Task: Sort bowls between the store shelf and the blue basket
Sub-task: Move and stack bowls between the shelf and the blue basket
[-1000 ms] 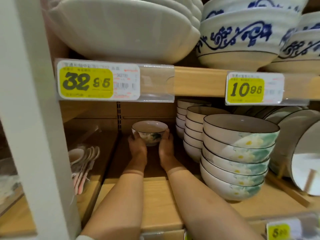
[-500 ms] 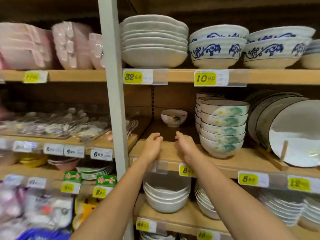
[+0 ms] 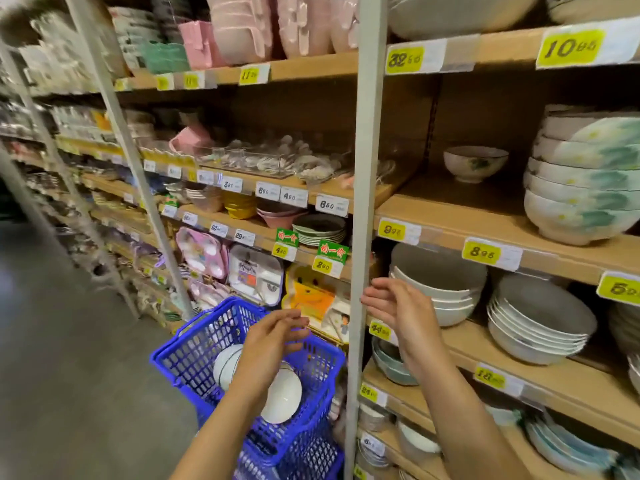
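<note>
Both hands empty.

Left hand (image 3: 273,336): fingers (image 3: 294,323) straight, loosely together, holding nothing, poised above the blue basket (image 3: 183,355).

Right hand (image 3: 398,310): fingers (image 3: 372,299) relaxed, slightly curved, nothing in them. Their tips are at the grey upright post (image 3: 363,202); touching or just short, I cannot tell.

Task items, placed from the fingers:
- White bowls (image 3: 282,396) lie directly below the left fingers, inside the basket, tipped on their sides and leaning together.
- Small floral bowl (image 3: 475,163) stands upright and alone on the shelf (image 3: 450,216), well above the right fingers and on the far side of the post.
- Floral stack (image 3: 581,188) sits further right of it, near but apart.

My read: between picks. I expect the next reach to go down into the basket.

Risks:
- The bowls under the left fingers are tilted against each other. Lifting one may let the other roll and knock the basket wall or chip.
- Smooth glaze, so a one-handed rim pinch could slip.
- The post stands between the right fingers and the shelf bay. A bowl carried up past it could clip the post or the shelf edge.
- The stack appears close to the shelf front. A hasty placement beside it could nudge it.
</note>
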`<state>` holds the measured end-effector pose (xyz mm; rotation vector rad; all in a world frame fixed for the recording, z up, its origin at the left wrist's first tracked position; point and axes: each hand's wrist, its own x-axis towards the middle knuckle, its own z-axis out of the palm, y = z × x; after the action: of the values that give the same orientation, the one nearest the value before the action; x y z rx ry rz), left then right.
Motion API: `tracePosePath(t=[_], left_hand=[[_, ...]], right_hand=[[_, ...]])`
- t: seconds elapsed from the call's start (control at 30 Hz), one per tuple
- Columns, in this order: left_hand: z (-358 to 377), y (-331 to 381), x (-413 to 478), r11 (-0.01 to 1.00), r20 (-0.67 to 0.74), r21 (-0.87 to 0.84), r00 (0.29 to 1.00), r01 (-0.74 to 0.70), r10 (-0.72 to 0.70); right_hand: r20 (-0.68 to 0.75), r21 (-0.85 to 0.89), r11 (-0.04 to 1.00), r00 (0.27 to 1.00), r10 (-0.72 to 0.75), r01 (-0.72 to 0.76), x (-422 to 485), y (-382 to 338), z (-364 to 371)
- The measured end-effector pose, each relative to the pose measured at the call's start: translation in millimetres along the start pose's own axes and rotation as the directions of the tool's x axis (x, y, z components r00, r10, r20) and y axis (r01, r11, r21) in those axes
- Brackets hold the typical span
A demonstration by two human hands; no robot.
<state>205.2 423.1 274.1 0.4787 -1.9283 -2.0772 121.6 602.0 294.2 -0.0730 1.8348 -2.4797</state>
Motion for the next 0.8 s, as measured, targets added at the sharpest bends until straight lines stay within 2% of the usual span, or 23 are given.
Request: tracePosePath(t=[0.13, 0.33, 0.6, 0.8], left_hand=[[-62.5, -27.3, -2.7, 0.995, -0.151, -0.027, 0.983, 0.101, -0.104], [-140.3, -53.3, 4.0, 0.979, -0.222, 0.035, 0.957, 0.199, -0.186], [-230.5, -79.4, 41.9, 0.95, -0.17, 0.107, 0.947, 0.295, -0.274], [-248.9, -107.0, 84.3, 0.907, -0.077, 0.177, 0.924, 0.381, -0.374]], right_hand=[[0.028, -0.032, 0.988, 0.988, 0.152, -0.151, -13.7, 55.7, 29.1], [-0.036, -0.16, 0.942, 0.955, 0.294, -0.296, -17.4, 133.6, 72.3], [-0.175, -0.213, 0.861, 0.885, 0.432, -0.462, -25.9, 228.8, 130.3], [-0.276, -0.262, 0.765, 0.805, 0.525, -0.588, -24.1, 269.7, 146.3]])
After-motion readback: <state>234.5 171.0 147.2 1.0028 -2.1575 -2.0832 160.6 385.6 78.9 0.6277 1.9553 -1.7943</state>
